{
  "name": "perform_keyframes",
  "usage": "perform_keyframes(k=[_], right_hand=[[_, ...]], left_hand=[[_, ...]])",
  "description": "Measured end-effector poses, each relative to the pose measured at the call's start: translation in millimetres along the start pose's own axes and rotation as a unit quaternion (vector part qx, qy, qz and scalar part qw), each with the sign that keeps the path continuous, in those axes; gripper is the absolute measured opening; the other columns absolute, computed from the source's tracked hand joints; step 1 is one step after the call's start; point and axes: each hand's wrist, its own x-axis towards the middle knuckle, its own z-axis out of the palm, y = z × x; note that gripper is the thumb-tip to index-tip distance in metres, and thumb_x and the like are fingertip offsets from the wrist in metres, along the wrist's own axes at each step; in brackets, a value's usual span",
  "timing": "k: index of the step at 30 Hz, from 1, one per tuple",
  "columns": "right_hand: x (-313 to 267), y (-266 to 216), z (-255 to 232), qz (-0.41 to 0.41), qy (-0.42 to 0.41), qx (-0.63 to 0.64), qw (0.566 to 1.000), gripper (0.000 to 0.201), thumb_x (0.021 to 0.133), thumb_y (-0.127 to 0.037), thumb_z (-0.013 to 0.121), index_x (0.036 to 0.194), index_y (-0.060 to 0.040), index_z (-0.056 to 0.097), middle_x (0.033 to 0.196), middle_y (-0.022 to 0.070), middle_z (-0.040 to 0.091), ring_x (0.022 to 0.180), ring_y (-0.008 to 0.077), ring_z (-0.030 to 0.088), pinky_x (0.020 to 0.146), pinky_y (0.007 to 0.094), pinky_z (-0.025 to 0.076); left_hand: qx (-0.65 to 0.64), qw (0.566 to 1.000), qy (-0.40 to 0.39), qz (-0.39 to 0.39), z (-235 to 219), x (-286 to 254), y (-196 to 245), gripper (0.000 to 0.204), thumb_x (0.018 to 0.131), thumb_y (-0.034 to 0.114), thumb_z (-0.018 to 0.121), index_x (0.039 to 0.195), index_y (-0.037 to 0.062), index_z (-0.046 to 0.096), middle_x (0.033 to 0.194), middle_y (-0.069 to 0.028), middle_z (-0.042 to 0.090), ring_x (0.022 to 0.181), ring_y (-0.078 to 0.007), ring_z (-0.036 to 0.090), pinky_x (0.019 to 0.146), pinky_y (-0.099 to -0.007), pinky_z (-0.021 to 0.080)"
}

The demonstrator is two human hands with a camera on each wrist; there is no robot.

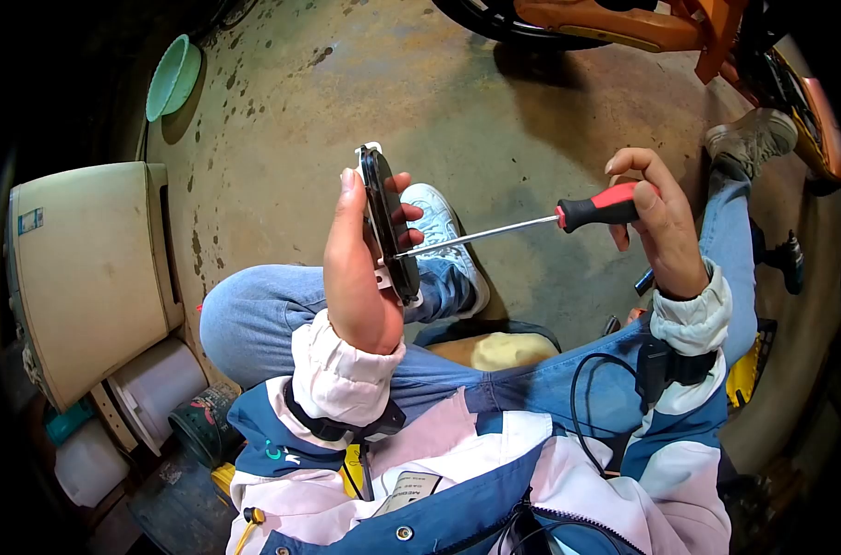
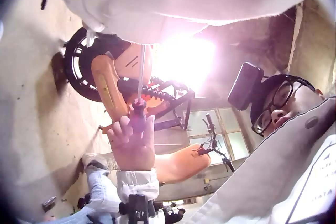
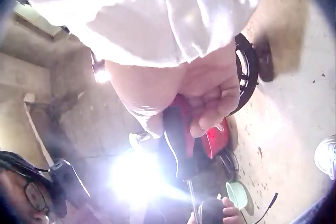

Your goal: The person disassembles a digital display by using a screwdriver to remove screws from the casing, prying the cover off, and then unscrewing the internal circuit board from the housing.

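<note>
My left hand [image 1: 346,268] grips a flat, oblong black part [image 1: 380,208] with light metal tabs at its ends, held up on edge above my knees. The thumb lies along its near side, and the other fingertips show past the far side. In my right hand [image 1: 668,217] is a screwdriver [image 1: 598,209] with a red and black handle, held between thumb and fingers. Its long shank points left, and the tip meets the lower part of the black piece. The right wrist view shows the screwdriver handle [image 3: 177,134] against the palm.
An orange motorbike [image 1: 615,26] stands at the top right. A green basin [image 1: 173,79] sits at the far left, above a large beige box [image 1: 92,268]. A white bucket [image 1: 157,388] and a dark pot [image 1: 205,421] stand below that. My white shoe [image 1: 430,217] is behind the black part.
</note>
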Motion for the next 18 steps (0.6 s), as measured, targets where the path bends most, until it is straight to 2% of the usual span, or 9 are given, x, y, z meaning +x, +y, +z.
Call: perform_keyframes(k=[2,3,5,7,9,10,12,15,18], right_hand=[[1,3,0,-0.078,-0.011,-0.045,0.996,0.057,0.091,-0.038,0.065,0.131,-0.0047,0.041,0.107,0.009,0.058,0.092,0.0142,0.056,0.086,0.0297,0.047],[2,5,2,-0.078,-0.011,-0.045,0.996,0.057,0.091,-0.038,0.065,0.131,-0.0047,0.041,0.107,0.009,0.058,0.092,0.0142,0.056,0.086,0.0297,0.047],[5,7,13,-0.187,-0.014,-0.002,0.982,0.052,0.089,-0.028,0.067,0.129,-0.0049,0.043,0.108,0.0088,0.058,0.09,0.0132,0.059,0.083,0.0268,0.05],[6,6,16,-0.188,0.003,0.006,0.982,0.052,0.089,-0.025,0.068,0.13,-0.0056,0.043,0.107,0.0097,0.06,0.089,0.0135,0.061,0.081,0.0266,0.052],[8,10,12,-0.124,0.026,0.013,0.992,0.049,0.09,-0.023,0.065,0.13,-0.0047,0.044,0.106,0.0101,0.062,0.089,0.0139,0.063,0.079,0.0275,0.052],[6,9,10,-0.124,0.026,0.013,0.992,0.049,0.09,-0.023,0.065,0.13,-0.0047,0.044,0.106,0.0101,0.062,0.089,0.0139,0.063,0.079,0.0275,0.052],[4,4,5,-0.031,0.011,0.019,0.999,0.043,0.091,-0.024,0.064,0.125,-0.0035,0.048,0.103,0.0095,0.062,0.086,0.0137,0.063,0.076,0.0275,0.053],[3,3,2,-0.084,-0.025,0.043,0.995,0.038,0.091,-0.025,0.064,0.119,-0.0025,0.052,0.104,0.0101,0.062,0.085,0.0144,0.062,0.075,0.0276,0.052],[2,0,6,-0.091,0.008,0.037,0.995,0.044,0.088,-0.034,0.065,0.117,-0.0049,0.049,0.105,0.0122,0.058,0.087,0.0157,0.059,0.078,0.0274,0.049]], left_hand=[[-0.001,1.0,0.002,-0.001,0,0,0,0.044,0.107,0.043,0.045,0.127,0.0054,0.058,0.114,-0.0119,0.069,0.089,-0.0155,0.064,0.077,-0.0295,0.054],[0.0,1.0,0.001,-0.001,0,-1,1,0.044,0.107,0.043,0.045,0.127,0.0055,0.059,0.114,-0.0118,0.069,0.089,-0.0155,0.064,0.076,-0.0295,0.054],[0.001,1.0,0.001,0.0,0,-1,0,0.044,0.107,0.042,0.045,0.127,0.0057,0.059,0.114,-0.0118,0.069,0.089,-0.0156,0.064,0.076,-0.0295,0.054],[0.001,1.0,0.003,0.005,0,0,0,0.044,0.107,0.042,0.045,0.127,0.0056,0.059,0.114,-0.0119,0.069,0.089,-0.0156,0.064,0.076,-0.0295,0.054],[0.002,1.0,0.003,0.005,0,0,0,0.044,0.107,0.043,0.045,0.127,0.0056,0.059,0.114,-0.0119,0.069,0.089,-0.0157,0.064,0.076,-0.0296,0.054],[0.003,1.0,0.003,0.005,0,0,0,0.044,0.107,0.043,0.045,0.127,0.0056,0.059,0.114,-0.012,0.069,0.089,-0.0157,0.064,0.076,-0.0296,0.054],[0.004,1.0,0.002,0.004,0,0,0,0.044,0.107,0.043,0.045,0.127,0.0057,0.059,0.114,-0.0118,0.069,0.09,-0.0157,0.064,0.076,-0.0297,0.054],[0.003,1.0,0.001,0.0,1,0,1,0.045,0.107,0.043,0.045,0.128,0.0057,0.058,0.114,-0.0114,0.069,0.09,-0.0157,0.064,0.077,-0.0297,0.054],[0.003,1.0,0.0,-0.002,2,-2,2,0.045,0.107,0.044,0.046,0.128,0.0058,0.058,0.114,-0.011,0.069,0.09,-0.0156,0.064,0.076,-0.0297,0.054]])
